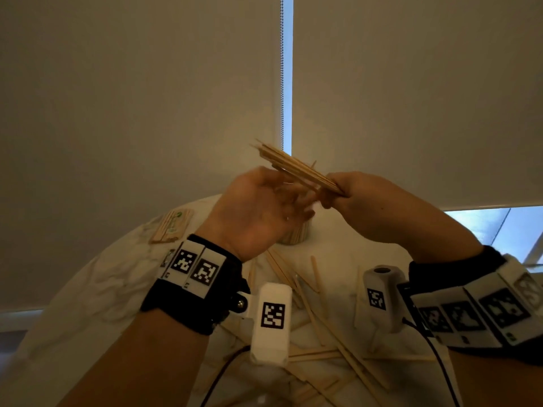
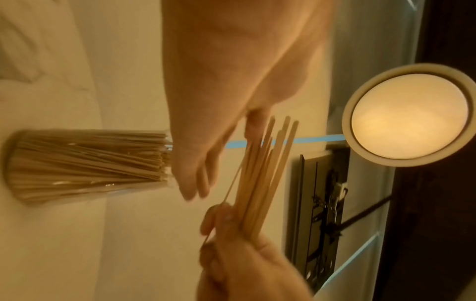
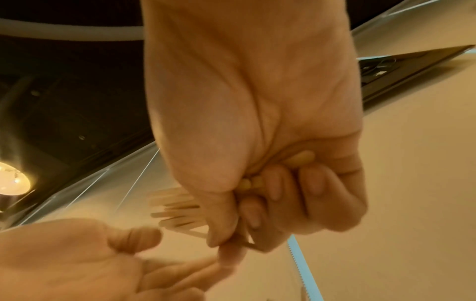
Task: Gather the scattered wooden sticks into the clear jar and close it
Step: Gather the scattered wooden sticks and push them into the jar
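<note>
My right hand (image 1: 340,195) grips a bundle of wooden sticks (image 1: 293,165) by one end, raised above the table and pointing up to the left. In the right wrist view its fingers (image 3: 278,193) curl round the stick ends (image 3: 177,209). My left hand (image 1: 282,201) is just left of the bundle and under it, fingers loosely straight and blurred; whether it touches the sticks I cannot tell. The clear jar (image 2: 85,163) stands packed with sticks and has no lid on; in the head view it is mostly hidden behind the left hand (image 1: 293,235). Several loose sticks (image 1: 311,306) lie scattered on the white table.
A flat pack of sticks with a green label (image 1: 173,226) lies at the table's far left. The round table (image 1: 97,289) has a crumpled white cover. Window blinds hang behind it. A round ceiling lamp (image 2: 409,120) shows in the left wrist view.
</note>
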